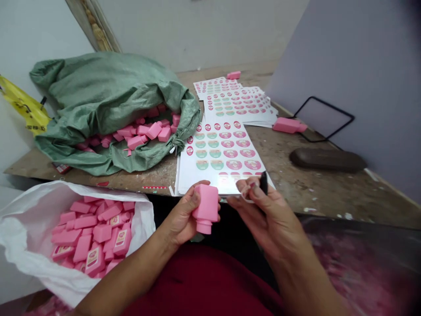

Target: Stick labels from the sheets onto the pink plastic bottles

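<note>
My left hand [186, 215] grips a small pink plastic bottle [207, 204], neck tilted down toward me, a plain face turned up. Just to its right, the fingers of my right hand [268, 206] are closed around a slim black tool [263, 183]; only its dark end shows, so its kind is unclear. A small pale and pinkish piece [246, 189], perhaps a sticker, is at the same fingertips. Beyond both hands, at the table's edge, lies a stack of sticker sheets [223, 153] with rows of green and pink labels.
A green woven sack [112, 83] spills pink bottles [148, 131] on the table [315, 188]. At lower left, a white bag [144, 219] holds several bottles, some labelled. More sheets [240, 105], a pink bottle [289, 125], a black wire frame [324, 118] and a brown case [327, 159] lie farther back.
</note>
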`<state>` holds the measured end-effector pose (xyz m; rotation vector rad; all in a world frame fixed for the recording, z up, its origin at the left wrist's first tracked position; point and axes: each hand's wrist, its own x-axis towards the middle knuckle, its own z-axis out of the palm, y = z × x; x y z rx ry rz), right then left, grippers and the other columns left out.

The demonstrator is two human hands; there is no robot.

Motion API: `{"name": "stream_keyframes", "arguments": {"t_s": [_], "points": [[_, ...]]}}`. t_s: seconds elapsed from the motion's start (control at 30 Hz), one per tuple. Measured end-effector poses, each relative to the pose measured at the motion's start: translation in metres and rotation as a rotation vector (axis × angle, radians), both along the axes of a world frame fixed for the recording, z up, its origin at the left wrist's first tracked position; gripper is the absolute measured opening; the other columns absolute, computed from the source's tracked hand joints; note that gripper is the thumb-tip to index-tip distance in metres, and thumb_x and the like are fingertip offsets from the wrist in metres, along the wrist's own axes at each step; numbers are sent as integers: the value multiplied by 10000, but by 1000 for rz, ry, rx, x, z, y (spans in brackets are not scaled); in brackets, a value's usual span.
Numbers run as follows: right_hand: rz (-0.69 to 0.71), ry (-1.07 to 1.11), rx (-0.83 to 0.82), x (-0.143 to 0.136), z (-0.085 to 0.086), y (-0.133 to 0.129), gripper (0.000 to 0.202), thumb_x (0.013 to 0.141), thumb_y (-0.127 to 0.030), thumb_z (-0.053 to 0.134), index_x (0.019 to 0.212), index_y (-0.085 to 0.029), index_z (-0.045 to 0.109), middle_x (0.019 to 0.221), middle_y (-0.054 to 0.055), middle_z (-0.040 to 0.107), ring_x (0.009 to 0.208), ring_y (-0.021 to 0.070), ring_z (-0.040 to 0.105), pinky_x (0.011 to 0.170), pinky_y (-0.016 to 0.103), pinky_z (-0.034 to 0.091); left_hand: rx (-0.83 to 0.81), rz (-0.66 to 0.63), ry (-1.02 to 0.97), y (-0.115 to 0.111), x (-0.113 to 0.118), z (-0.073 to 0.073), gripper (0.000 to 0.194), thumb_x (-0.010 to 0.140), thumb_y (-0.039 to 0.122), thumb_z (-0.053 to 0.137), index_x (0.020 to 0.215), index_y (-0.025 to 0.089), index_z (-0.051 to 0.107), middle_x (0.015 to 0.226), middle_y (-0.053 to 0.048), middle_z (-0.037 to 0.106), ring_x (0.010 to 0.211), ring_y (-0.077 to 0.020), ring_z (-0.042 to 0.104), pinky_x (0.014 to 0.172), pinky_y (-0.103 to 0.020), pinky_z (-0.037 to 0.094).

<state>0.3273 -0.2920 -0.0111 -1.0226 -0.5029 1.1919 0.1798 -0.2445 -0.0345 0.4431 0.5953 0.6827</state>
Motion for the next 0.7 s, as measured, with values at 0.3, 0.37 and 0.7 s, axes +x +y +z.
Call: {"name": "stream_keyframes", "arguments": {"t_s": [0.3,0.37,0.7], "points": [[50,-559,25,3,-2,-10,151,819,-357,707,800,-232,624,731,-22,580,664,133,546,630,236,489,-72,-5,-8,2,2,9,446,786,348,777,1149,206,560,1135,-104,678,978,-229,661,797,-398,569],[70,-622,18,1,-2,-11,137,803,-349,699,792,-232,630,735,-19,602,671,140,565,631,244,492,-98,5,-11,0,4,7,474,748,344,811,1132,200,572,1105,-90,685,943,-217,664,792,-373,559],[10,-686,-101,-8,-8,-12,454,802,-401,679,1221,-261,576,861,8,677,766,185,637,638,300,488,-6,156,64,-9,17,6,431,755,392,804,1102,185,653,972,-45,710,886,-167,661,860,-280,486]]}}
